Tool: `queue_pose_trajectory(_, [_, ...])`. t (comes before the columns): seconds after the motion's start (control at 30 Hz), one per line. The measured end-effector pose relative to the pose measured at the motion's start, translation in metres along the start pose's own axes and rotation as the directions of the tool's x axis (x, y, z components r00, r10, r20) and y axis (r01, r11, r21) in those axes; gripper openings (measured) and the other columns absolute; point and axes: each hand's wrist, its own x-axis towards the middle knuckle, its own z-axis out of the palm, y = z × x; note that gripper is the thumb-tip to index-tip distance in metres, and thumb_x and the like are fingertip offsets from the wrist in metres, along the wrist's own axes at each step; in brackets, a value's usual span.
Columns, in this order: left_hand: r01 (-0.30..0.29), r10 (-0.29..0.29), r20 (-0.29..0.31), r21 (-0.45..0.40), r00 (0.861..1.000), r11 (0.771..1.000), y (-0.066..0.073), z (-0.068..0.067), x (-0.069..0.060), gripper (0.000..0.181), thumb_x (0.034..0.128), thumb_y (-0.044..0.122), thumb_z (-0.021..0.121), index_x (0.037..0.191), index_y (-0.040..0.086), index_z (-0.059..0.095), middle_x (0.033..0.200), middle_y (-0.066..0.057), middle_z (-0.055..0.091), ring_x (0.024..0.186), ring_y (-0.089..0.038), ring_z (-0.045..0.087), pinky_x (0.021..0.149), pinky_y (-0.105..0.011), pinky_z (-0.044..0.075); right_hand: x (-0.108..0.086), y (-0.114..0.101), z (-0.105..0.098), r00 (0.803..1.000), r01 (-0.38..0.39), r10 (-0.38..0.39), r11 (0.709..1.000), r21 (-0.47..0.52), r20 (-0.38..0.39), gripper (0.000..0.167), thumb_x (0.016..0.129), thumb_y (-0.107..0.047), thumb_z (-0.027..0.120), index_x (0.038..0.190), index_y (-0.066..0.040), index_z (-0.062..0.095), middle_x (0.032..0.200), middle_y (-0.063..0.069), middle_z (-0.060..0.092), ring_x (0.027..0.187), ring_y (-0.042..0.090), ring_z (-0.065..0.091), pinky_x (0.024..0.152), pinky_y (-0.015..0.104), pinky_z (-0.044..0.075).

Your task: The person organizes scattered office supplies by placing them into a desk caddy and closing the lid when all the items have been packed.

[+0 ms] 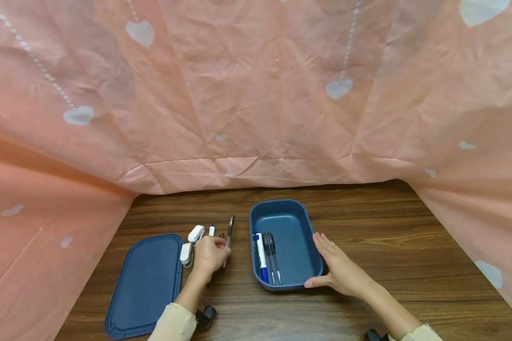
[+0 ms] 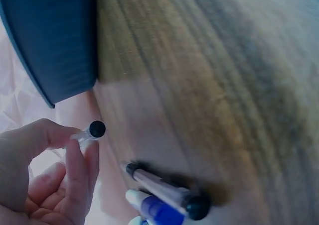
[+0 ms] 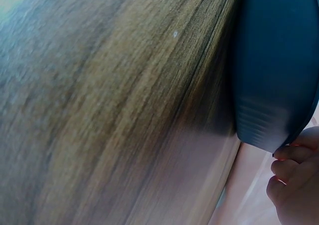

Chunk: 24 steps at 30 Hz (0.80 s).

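Observation:
My left hand (image 1: 209, 255) pinches a clear-barrelled pen (image 1: 231, 225) with a dark cap between thumb and fingers, just above the table left of a blue box. In the left wrist view, the held pen's dark end (image 2: 97, 129) points at the camera. Beneath that hand lie another pen (image 2: 164, 191) and blue-and-white markers (image 2: 162, 211). The open blue box (image 1: 296, 255) holds a blue-and-white marker (image 1: 261, 255) and slim dark pens (image 1: 275, 255) along its left side. Against the box's right side and near corner rests my right hand (image 1: 343, 270), fingers extended.
A flat blue lid (image 1: 147, 284) lies at the left of the wooden table (image 1: 367, 218). Between it and my left hand sit two small white staplers (image 1: 195, 233). Pink cloth (image 1: 256, 94) with hearts hangs behind and at both sides.

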Motion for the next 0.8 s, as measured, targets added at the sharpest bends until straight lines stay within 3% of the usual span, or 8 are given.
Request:
queue_pose_trajectory(0.2, [-0.031, 0.03, -0.006, -0.071, 1.0, 0.997, 0.008, -0.006, 0.002, 0.017, 0.0701, 0.006, 0.07, 0.085, 0.003, 0.077, 0.07, -0.003, 0.073, 0.062, -0.007, 0.062, 0.055, -0.022, 0.049, 0.0, 0.0, 0.0, 1.0, -0.004, 0.004, 1.0, 0.004, -0.001, 0.114, 0.066, -0.051, 0.082, 0.148, 0.008, 0.028, 0.155, 0.026, 0.028, 0.145, 0.044, 0.023, 0.114, 0.061, 0.023])
queue_pose_trajectory(0.3, [-0.001, 0.007, 0.034, -0.169, 0.999, 0.986, 0.01, -0.008, 0.004, 0.016, 0.0719, 0.006, 0.07, 0.086, 0.004, 0.077, 0.072, -0.004, 0.073, 0.061, -0.006, 0.063, 0.053, -0.021, 0.047, 0.0, -0.001, 0.0, 1.0, -0.002, 0.002, 1.0, 0.002, -0.001, 0.114, 0.066, -0.05, 0.082, 0.148, 0.009, 0.028, 0.155, 0.026, 0.028, 0.145, 0.044, 0.023, 0.114, 0.061, 0.023])
queue_pose_trajectory(0.37, [0.056, -0.036, 0.081, -0.265, 0.996, 0.962, 0.01, -0.009, 0.005, 0.015, 0.0743, 0.007, 0.071, 0.088, 0.003, 0.077, 0.074, -0.006, 0.074, 0.062, -0.01, 0.066, 0.054, -0.021, 0.048, 0.0, -0.001, 0.0, 1.0, 0.0, 0.0, 1.0, 0.003, 0.0, 0.114, 0.067, -0.051, 0.082, 0.148, 0.009, 0.028, 0.155, 0.026, 0.027, 0.145, 0.044, 0.023, 0.114, 0.061, 0.023])
queue_pose_trajectory(0.5, [0.173, -0.112, 0.164, -0.431, 0.98, 0.886, 0.014, -0.011, 0.007, 0.017, 0.0792, 0.008, 0.071, 0.094, 0.001, 0.076, 0.079, -0.009, 0.075, 0.062, -0.013, 0.069, 0.061, -0.028, 0.056, 0.0, -0.001, 0.0, 1.0, 0.004, -0.004, 1.0, 0.004, 0.0, 0.114, 0.067, -0.05, 0.082, 0.148, 0.009, 0.028, 0.155, 0.026, 0.027, 0.145, 0.044, 0.023, 0.114, 0.061, 0.023])
queue_pose_trajectory(0.63, [0.2, -0.119, 0.186, -0.515, 0.975, 0.833, 0.019, -0.013, 0.009, 0.019, 0.0801, 0.006, 0.072, 0.096, -0.003, 0.074, 0.081, -0.012, 0.075, 0.06, -0.008, 0.066, 0.068, -0.038, 0.06, 0.0, -0.001, 0.0, 1.0, 0.01, -0.01, 1.0, 0.001, -0.004, 0.114, 0.067, -0.05, 0.082, 0.147, 0.009, 0.028, 0.155, 0.027, 0.028, 0.144, 0.044, 0.024, 0.114, 0.061, 0.023])
queue_pose_trajectory(0.8, [0.197, -0.104, 0.191, -0.571, 0.976, 0.797, 0.03, -0.015, 0.008, 0.02, 0.0785, 0.003, 0.073, 0.097, -0.005, 0.073, 0.082, -0.013, 0.075, 0.059, -0.005, 0.065, 0.066, -0.035, 0.06, 0.001, -0.001, 0.0, 1.0, 0.007, -0.007, 1.0, -0.003, 0.0, 0.113, 0.067, -0.05, 0.082, 0.147, 0.009, 0.028, 0.155, 0.026, 0.027, 0.145, 0.044, 0.023, 0.114, 0.061, 0.023])
